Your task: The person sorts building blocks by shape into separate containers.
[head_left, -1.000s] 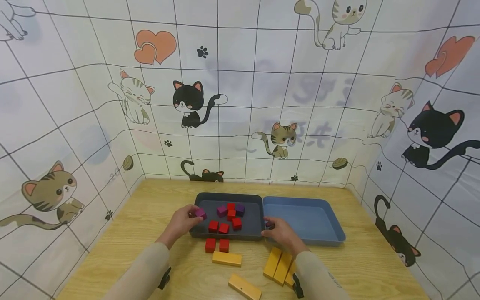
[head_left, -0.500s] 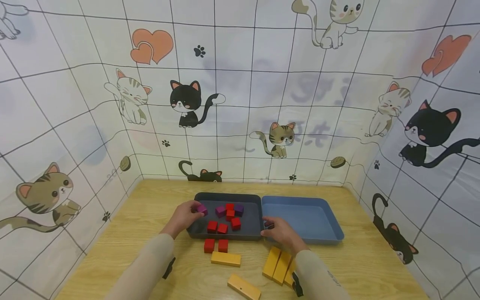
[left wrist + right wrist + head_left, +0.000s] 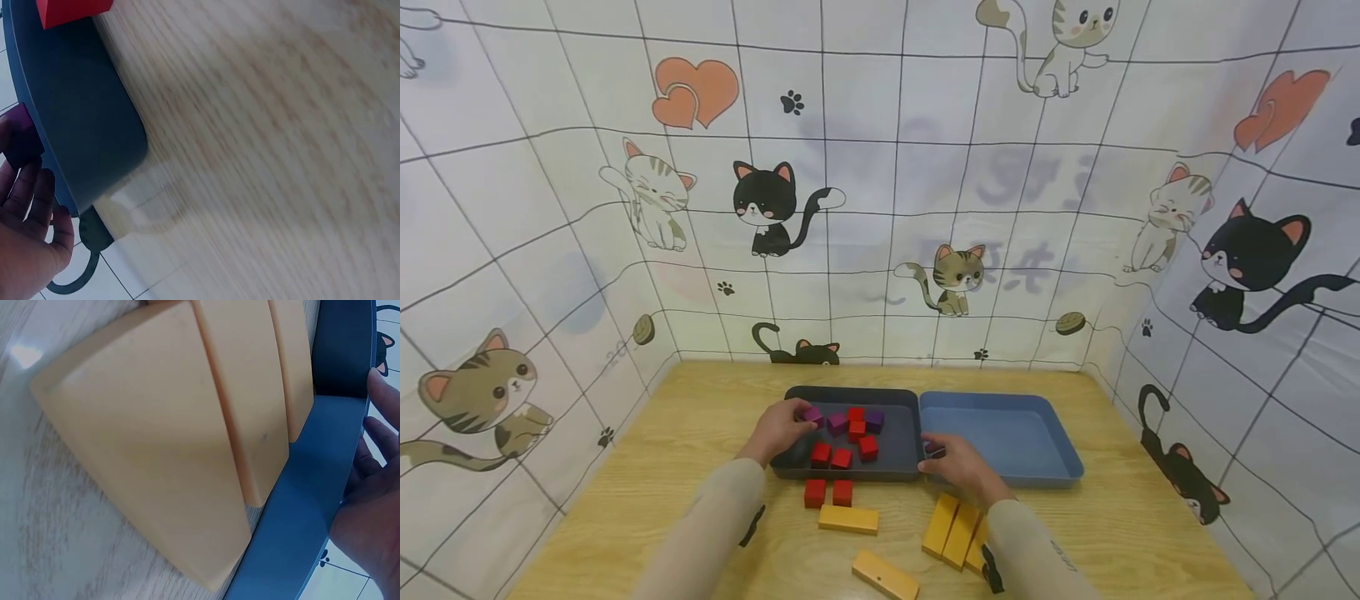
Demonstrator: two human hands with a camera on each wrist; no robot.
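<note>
My left hand (image 3: 778, 432) pinches a purple cube (image 3: 813, 417) over the left side of the dark grey tray (image 3: 895, 465). In the left wrist view, the purple cube (image 3: 24, 136) overlaps the tray's rim, with thumb and fingers at it. Inside the tray lie several red cubes (image 3: 868, 448), a magenta cube (image 3: 837, 425) and a dark purple cube (image 3: 875, 420). My right hand (image 3: 958, 462) sits where the grey tray meets the blue tray (image 3: 1000, 437), its fingers curved. A dark patch shows between its thumb and fingers; I cannot tell whether it is a held thing.
Two red cubes (image 3: 842, 493) stand in front of the grey tray. Nearer lie a yellow block (image 3: 848, 520) and another yellow block (image 3: 886, 575). Several yellow blocks (image 3: 958, 537) lie side by side below the right hand. Cat-printed cloth (image 3: 880, 183) surrounds the wooden table (image 3: 715, 392).
My left hand has moved right and slightly away with the purple cube, bringing it close to the magenta cube. The right hand keeps its place at the trays.
</note>
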